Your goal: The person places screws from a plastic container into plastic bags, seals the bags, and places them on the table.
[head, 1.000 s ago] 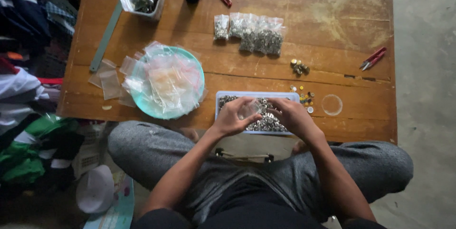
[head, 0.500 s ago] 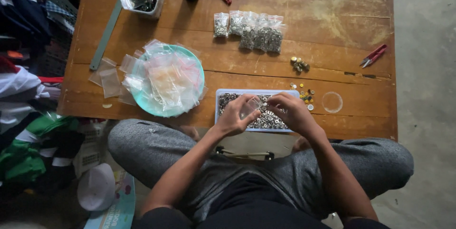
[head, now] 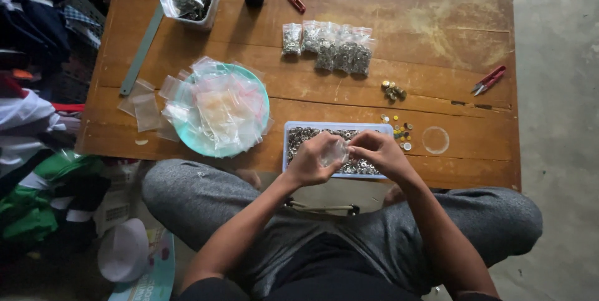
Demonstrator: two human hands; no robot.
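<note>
Well to the left of the left hand (head: 310,165), a teal plate (head: 187,139) is sitting heaped with empty clear bags. The left hand is pinching a small clear bag (head: 333,152) over a tray of metal snaps (head: 302,137). Touching it, the right hand (head: 380,152) is closing its fingertips at the bag's mouth. Right of that hand, loose snaps (head: 402,134) are lying.

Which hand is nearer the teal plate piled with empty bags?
Left. The left hand is just right of the teal plate; the right hand sits farther right, over the tray.
</note>
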